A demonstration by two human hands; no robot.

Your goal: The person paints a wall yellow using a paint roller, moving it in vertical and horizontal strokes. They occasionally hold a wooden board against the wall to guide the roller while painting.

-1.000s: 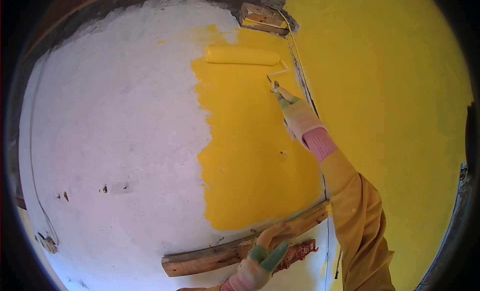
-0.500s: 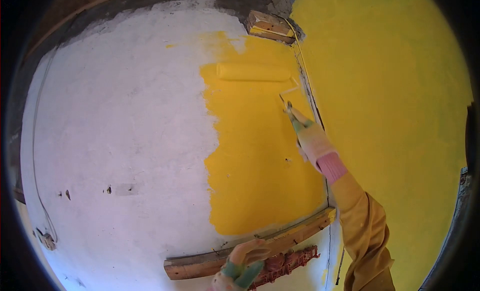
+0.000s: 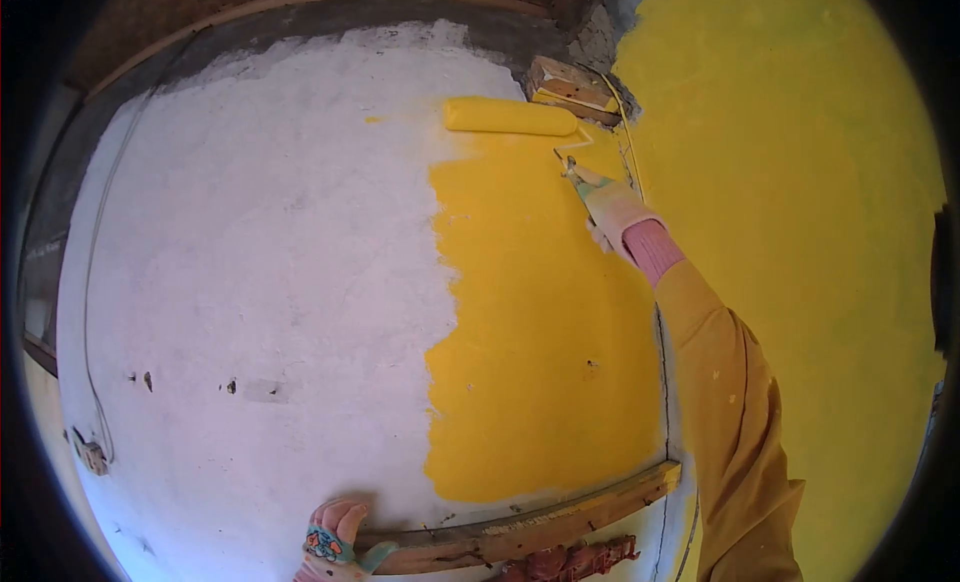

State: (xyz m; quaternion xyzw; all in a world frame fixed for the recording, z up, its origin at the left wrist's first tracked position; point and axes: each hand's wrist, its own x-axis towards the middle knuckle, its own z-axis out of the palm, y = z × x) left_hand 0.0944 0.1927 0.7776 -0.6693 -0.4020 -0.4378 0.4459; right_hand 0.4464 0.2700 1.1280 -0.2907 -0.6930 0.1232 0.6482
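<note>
My right hand (image 3: 612, 210), in a pale glove with a pink cuff, is closed round the handle of a paint roller (image 3: 510, 116). The yellow roller sleeve lies level against the wall near the top of the yellow paint (image 3: 545, 312), just left of a wooden block (image 3: 572, 85). Low in the view, my left hand (image 3: 335, 544), gloved with a printed patch, is at the left end of a wooden rail (image 3: 520, 535). Its fingers point up by the wall and its thumb is spread apart; it holds nothing I can see.
White unpainted wall (image 3: 260, 242) spreads to the left, with small holes and a thin cable (image 3: 92, 302). A yellow side wall (image 3: 800, 232) meets it at a cracked corner. Beneath the rail hangs a reddish moulded piece (image 3: 570, 560). Dark bare wall (image 3: 330, 12) runs along the top.
The roller has moved up the wall to beside the wooden block. My left hand has shifted left along the rail to its end. The view has tilted slightly upward.
</note>
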